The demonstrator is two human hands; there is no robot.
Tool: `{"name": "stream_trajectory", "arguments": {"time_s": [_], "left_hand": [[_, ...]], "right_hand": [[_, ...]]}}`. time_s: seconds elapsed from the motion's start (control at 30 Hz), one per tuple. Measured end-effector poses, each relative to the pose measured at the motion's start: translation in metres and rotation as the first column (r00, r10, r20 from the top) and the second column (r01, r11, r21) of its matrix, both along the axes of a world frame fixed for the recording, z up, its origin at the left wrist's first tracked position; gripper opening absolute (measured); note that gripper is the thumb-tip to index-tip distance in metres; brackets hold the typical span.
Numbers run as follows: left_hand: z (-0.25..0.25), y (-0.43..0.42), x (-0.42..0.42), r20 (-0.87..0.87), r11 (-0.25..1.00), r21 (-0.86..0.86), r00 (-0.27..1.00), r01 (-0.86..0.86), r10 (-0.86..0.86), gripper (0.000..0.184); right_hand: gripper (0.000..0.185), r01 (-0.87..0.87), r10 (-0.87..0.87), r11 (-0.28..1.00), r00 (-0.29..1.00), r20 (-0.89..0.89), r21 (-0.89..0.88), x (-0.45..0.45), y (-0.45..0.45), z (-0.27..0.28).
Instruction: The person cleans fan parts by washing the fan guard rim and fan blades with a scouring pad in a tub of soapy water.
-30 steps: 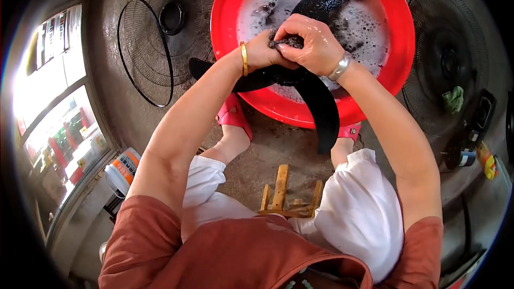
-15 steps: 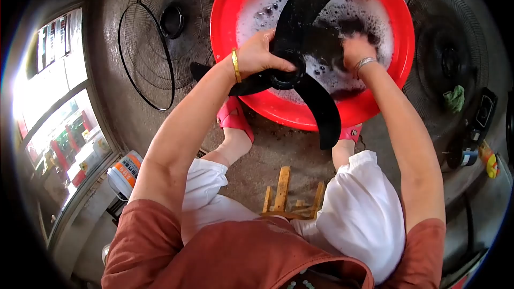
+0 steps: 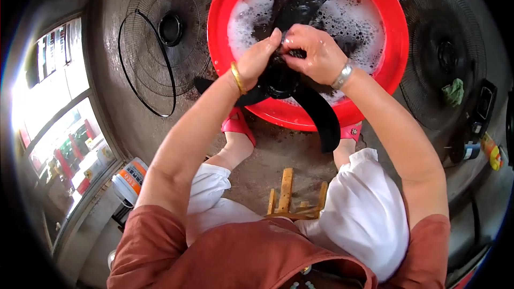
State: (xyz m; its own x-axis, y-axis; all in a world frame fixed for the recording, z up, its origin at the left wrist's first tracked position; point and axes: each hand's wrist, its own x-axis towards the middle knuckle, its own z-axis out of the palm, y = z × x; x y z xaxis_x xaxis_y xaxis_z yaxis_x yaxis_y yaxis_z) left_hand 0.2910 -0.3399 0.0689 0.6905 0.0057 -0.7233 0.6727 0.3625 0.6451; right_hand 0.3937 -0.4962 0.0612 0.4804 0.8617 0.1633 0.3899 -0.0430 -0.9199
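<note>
A black fan blade with curved vanes is held over a red basin of foamy water. One vane reaches over the suds, and another hangs past the basin's near rim. My left hand grips the blade beside its round hub. Just above the hub, my right hand is closed with bent fingers against the base of the upper vane. Whatever lies between those fingers is hidden. Both hands look wet, and dark shapes show in the foam behind them.
A wire fan guard and a thin black hoop are at left. Another guard lies at right, with a green cloth near its edge. A wooden stool shows between my legs; a white bucket stands left.
My right hand has come out of the water and moved left to the fan blade by the hub. My left hand keeps its hold, with the blade slightly shifted.
</note>
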Motion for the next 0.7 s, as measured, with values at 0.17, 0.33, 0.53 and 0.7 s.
{"name": "stream_trajectory", "arguments": {"time_s": [0.17,0.33,0.53,0.7], "left_hand": [[0.002,0.008,-0.011,0.011,0.972,0.190,0.991,-0.136,0.136,0.054],[0.042,0.006,-0.009,0.152,0.954,0.242,0.978,-0.179,0.144,0.048],[0.053,0.009,-0.007,0.141,0.967,0.225,0.986,-0.116,0.085,0.045],[0.044,0.006,-0.002,0.114,0.953,0.236,0.979,-0.190,0.167,0.039]], "right_hand": [[0.011,-0.082,0.133,0.976,0.959,0.252,-0.203,0.006,-0.042,-0.026],[0.015,0.285,0.028,0.777,0.875,0.483,-0.561,0.005,-0.062,-0.071],[0.024,-0.210,0.240,0.750,0.970,-0.039,-0.627,0.016,-0.061,-0.074],[0.025,0.119,-0.164,0.983,0.908,-0.386,-0.138,0.011,-0.036,0.035]]}}
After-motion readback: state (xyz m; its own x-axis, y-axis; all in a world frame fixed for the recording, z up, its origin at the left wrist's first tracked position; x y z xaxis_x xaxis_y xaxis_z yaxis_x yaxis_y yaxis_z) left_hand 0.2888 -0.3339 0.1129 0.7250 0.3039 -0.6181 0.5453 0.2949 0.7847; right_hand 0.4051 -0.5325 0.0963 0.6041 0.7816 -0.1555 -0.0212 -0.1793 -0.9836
